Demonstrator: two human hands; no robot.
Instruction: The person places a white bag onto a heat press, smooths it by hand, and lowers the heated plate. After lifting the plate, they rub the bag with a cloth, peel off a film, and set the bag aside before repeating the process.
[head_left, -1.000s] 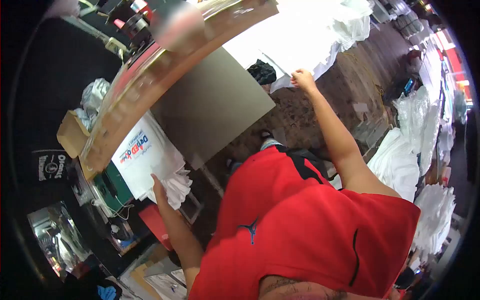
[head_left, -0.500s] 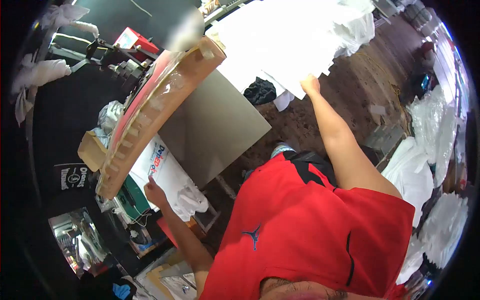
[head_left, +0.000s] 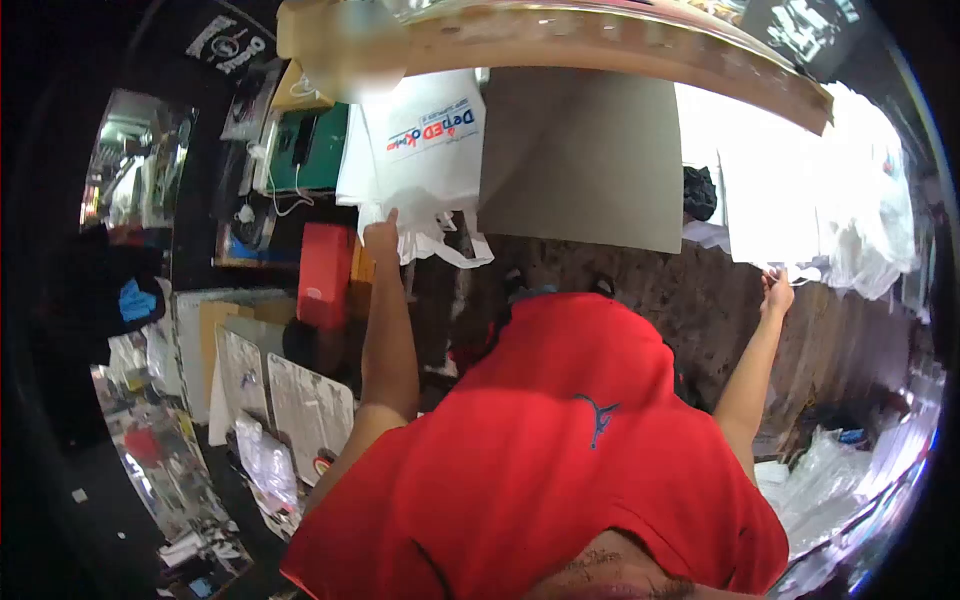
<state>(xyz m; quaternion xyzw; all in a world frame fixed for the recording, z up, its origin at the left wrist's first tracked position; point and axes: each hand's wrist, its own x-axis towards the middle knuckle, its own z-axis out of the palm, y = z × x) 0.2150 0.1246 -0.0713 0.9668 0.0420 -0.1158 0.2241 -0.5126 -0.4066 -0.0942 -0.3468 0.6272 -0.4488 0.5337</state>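
A white bag with red and blue print (head_left: 435,135) hangs over the table edge at left centre, its cut handles downward. My left hand (head_left: 380,240) is closed on the lower left edge of this bag, one finger pointing up along it. On the right, my right hand (head_left: 776,292) pinches the lower edge of a bright white bag or sheet (head_left: 775,200); glare hides its details. Between the two lies a plain grey board (head_left: 582,160) jutting toward me. A crumpled black cloth or bag (head_left: 699,193) rests just right of the board.
A long brown taped cardboard edge (head_left: 600,45) crosses the top. At left are a green case (head_left: 312,150) with a white cable, a red box (head_left: 325,275) and stained boards (head_left: 310,412). Clear plastic (head_left: 825,475) lies at lower right, above the dark floor (head_left: 560,262).
The view has turned, so the cardboard edge and grey board now lie across the top. My right hand is now farther right, still at white material; my left hand is at the printed bag's lower edge.
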